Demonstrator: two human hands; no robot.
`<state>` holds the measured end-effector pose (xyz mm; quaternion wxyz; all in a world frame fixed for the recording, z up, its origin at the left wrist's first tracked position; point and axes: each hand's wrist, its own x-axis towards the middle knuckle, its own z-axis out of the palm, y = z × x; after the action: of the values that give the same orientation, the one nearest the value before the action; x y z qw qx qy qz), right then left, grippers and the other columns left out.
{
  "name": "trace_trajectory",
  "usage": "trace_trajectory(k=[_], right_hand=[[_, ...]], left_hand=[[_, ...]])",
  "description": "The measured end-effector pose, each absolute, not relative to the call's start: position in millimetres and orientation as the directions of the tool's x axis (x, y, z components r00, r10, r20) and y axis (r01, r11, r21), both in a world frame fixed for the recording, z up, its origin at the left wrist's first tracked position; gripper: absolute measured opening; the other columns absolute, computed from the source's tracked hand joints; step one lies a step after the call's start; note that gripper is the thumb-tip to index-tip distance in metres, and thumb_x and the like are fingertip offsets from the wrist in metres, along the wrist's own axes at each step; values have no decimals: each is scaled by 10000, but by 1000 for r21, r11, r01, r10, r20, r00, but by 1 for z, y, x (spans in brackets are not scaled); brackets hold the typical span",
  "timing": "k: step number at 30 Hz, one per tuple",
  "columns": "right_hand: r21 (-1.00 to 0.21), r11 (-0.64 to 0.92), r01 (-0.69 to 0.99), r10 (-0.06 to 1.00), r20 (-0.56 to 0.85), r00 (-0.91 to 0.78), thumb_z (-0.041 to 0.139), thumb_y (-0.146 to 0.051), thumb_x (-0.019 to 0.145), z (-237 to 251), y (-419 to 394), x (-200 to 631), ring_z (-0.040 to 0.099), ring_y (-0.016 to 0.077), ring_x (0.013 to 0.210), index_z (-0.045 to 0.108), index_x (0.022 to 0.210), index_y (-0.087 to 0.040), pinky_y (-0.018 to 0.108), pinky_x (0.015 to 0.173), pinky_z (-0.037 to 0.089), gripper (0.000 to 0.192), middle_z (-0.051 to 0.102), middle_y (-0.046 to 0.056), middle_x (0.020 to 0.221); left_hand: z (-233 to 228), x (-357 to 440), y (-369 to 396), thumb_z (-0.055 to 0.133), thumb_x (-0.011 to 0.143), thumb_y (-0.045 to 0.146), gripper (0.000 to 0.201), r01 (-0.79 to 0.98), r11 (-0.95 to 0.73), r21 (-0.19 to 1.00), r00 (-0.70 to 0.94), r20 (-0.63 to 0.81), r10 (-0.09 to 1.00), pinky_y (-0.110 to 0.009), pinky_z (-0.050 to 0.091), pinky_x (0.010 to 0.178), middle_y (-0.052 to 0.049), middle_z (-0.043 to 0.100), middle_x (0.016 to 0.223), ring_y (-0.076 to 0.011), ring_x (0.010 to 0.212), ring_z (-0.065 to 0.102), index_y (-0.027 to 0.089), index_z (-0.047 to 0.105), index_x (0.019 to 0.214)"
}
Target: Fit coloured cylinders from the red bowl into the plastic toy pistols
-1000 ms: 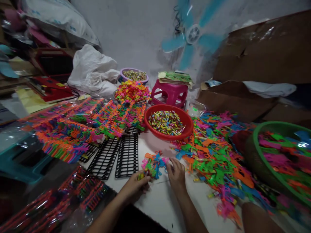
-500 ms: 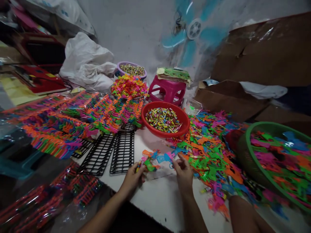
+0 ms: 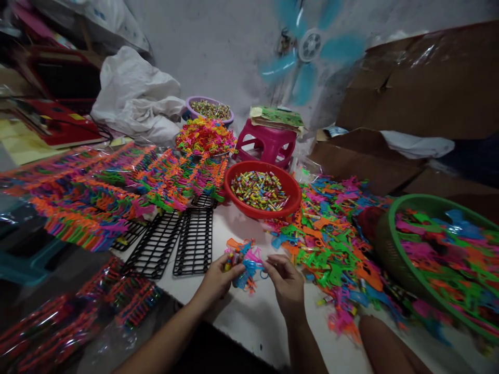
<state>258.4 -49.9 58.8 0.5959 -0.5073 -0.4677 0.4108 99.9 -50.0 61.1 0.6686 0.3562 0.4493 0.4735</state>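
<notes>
Both hands meet over the white table [image 3: 249, 322]: the left hand [image 3: 216, 283] grasps a small bunch of plastic toy guns [image 3: 244, 259], while the right hand [image 3: 284, 280] pinches a blue toy gun [image 3: 251, 268] at its edge. These pieces look light, stiff and thin, best pinched by the flat body. The red bowl of small capsules [image 3: 260, 188] sits just beyond.

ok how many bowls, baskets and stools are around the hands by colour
red bowl: 1
purple bowl: 1
green basket: 1
pink stool: 1
teal stool: 1
total: 5
</notes>
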Motion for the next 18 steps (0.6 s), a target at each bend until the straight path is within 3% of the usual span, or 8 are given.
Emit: trace_trajectory(k=[3, 7, 10, 14, 18], right_hand=[[-971, 149, -188, 968, 104, 230, 684, -277, 647, 63, -55, 252, 566, 151, 763, 615, 868, -215, 277, 673, 473, 239, 605, 16, 805], [-870, 80, -487, 994, 36, 100, 514, -438, 768, 59, -66, 238, 574, 191, 852, 596, 980, -216, 336, 714, 473, 318, 619, 64, 942], [-909, 9, -416, 1000, 8, 5, 561, -433, 734, 59, -74, 220, 588, 194, 803, 620, 911, -195, 332, 728, 467, 302, 642, 51, 869], [-971, -31, -236, 986, -69, 152, 592, -395, 722, 66, -72, 212, 585, 161, 655, 607, 774, -169, 272, 625, 467, 233, 636, 17, 697], [-979, -22, -205, 984, -58, 170, 536, -420, 760, 70, -64, 223, 535, 129, 528, 566, 724, -156, 230, 483, 413, 268, 602, 12, 616]], left_hand=[[70, 100, -54, 729, 545, 373, 373, -354, 298, 886, 132, -268, 954, -160, 378, 443, 25, 596, 621, -76, 494, 511, 148, 597, 812], [74, 98, -59, 680, 591, 435, 376, -351, 346, 870, 57, -349, 935, -143, 182, 278, 107, 416, 404, -25, 277, 261, 170, 563, 830], [77, 100, -61, 663, 612, 440, 346, -305, 284, 909, 33, -287, 957, -145, 193, 279, 109, 386, 407, -26, 290, 249, 171, 558, 803], [73, 105, -64, 620, 652, 458, 315, -187, 158, 969, 91, -143, 986, -184, 390, 438, 35, 528, 552, -69, 437, 442, 152, 570, 704], [61, 101, -67, 509, 737, 480, 380, -129, 172, 977, 201, -144, 969, -203, 387, 417, 5, 590, 616, -85, 409, 472, 155, 540, 931]])
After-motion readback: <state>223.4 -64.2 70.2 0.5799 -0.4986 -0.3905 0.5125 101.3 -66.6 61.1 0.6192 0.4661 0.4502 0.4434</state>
